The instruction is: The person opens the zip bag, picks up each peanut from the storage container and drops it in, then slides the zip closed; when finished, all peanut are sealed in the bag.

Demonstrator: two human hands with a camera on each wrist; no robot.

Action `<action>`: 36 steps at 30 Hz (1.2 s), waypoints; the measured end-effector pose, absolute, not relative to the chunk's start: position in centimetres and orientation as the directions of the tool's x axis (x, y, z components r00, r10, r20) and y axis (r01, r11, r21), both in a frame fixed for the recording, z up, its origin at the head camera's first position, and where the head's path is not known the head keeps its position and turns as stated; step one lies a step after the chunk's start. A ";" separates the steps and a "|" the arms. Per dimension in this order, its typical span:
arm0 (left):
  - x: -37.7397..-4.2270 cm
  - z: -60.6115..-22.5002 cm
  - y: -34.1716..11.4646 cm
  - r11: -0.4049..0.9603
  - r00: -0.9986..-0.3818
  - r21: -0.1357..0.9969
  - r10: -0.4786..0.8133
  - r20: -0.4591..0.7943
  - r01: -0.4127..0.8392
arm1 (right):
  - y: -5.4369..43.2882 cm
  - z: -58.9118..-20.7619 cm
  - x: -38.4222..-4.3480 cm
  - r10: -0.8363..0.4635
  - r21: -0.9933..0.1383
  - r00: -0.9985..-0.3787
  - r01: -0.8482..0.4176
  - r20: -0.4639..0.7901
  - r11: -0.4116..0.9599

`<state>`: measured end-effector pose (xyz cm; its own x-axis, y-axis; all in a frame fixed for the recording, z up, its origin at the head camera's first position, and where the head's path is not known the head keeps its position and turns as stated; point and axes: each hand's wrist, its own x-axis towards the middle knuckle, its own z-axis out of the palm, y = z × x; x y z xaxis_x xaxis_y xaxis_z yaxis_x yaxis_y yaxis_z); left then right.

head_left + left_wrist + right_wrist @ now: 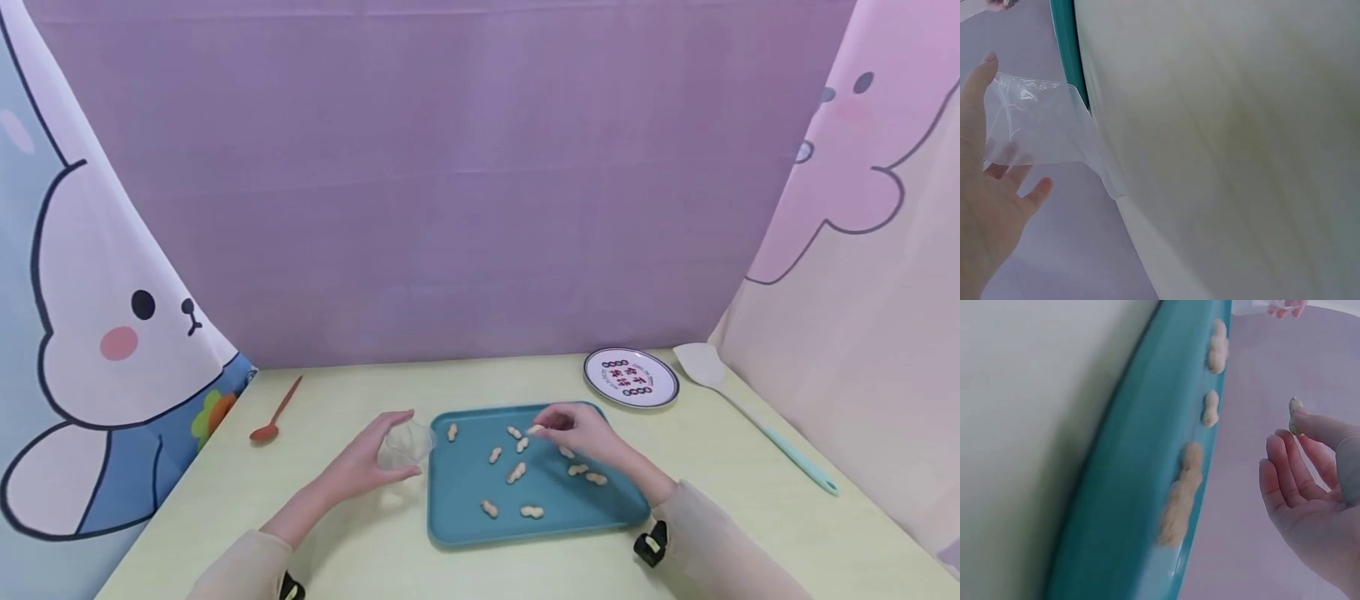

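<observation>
My left hand (367, 457) grips a clear plastic cup (405, 443) just left of the teal tray, thumb on one side and fingers on the other. The cup (1041, 122) is tilted on its side in the left wrist view, its wide rim away from the palm. Over the tray (468, 521), my right hand (581, 432) pinches an unshelled peanut (1295, 417) between thumb and fingertips. Several more peanuts, such as one peanut (516, 472) near the middle, lie scattered on the tray.
A red spoon (265, 432) lies on the table (202, 517) at the left. Behind the tray at the right is a round plate (652, 392) with red writing. A spatula (780, 440) with a mint handle lies along the right side. A purple curtain (450, 183) closes off the back.
</observation>
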<state>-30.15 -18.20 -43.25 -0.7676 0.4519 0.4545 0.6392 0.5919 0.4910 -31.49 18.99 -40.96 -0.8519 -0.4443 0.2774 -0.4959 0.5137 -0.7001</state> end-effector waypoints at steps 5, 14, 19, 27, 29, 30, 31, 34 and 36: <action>-30.1 -43.3 -18.0 0.605 -0.743 0.439 0.469 0.477 0.664 | 17.8 -40.2 -31.4 -0.422 -0.729 -0.866 -0.468 0.267 0.500; -30.1 -43.4 -17.9 0.635 -0.750 0.415 0.457 0.478 0.652 | 14.3 -39.3 -31.7 -0.446 -0.771 -0.837 -0.500 0.316 0.393; -29.9 -43.3 -17.9 0.648 -0.767 0.426 0.440 0.468 0.632 | 11.5 -38.9 -31.5 -0.462 -0.773 -0.822 -0.518 0.332 0.366; -29.8 -42.8 -17.7 0.658 -0.794 0.451 0.437 0.423 0.603 | 6.6 -38.0 -31.4 -0.500 -0.726 -0.773 -0.593 0.392 0.347; -29.7 -42.8 -17.6 0.657 -0.796 0.456 0.436 0.420 0.600 | 5.5 -37.9 -31.4 -0.515 -0.707 -0.760 -0.611 0.397 0.357; -29.7 -42.8 -17.6 0.655 -0.796 0.459 0.434 0.422 0.600 | 5.0 -37.9 -31.4 -0.525 -0.697 -0.753 -0.619 0.397 0.362; -29.6 -42.8 -17.6 0.652 -0.795 0.461 0.432 0.426 0.602 | 4.5 -37.9 -31.4 -0.534 -0.686 -0.746 -0.628 0.398 0.367; -29.6 -42.8 -17.6 0.640 -0.785 0.462 0.432 0.444 0.614 | 3.5 -37.9 -31.3 -0.558 -0.677 -0.734 -0.637 0.386 0.369; -29.6 -42.8 -17.6 0.630 -0.774 0.459 0.433 0.461 0.626 | 3.1 -38.0 -31.3 -0.568 -0.675 -0.731 -0.638 0.379 0.370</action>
<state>-29.55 -17.64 -42.85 -0.7743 0.4335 0.4610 0.6262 0.6303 0.4589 -31.32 3.05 -38.04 -0.7307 -0.5679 0.3788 -0.6378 0.3702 -0.6754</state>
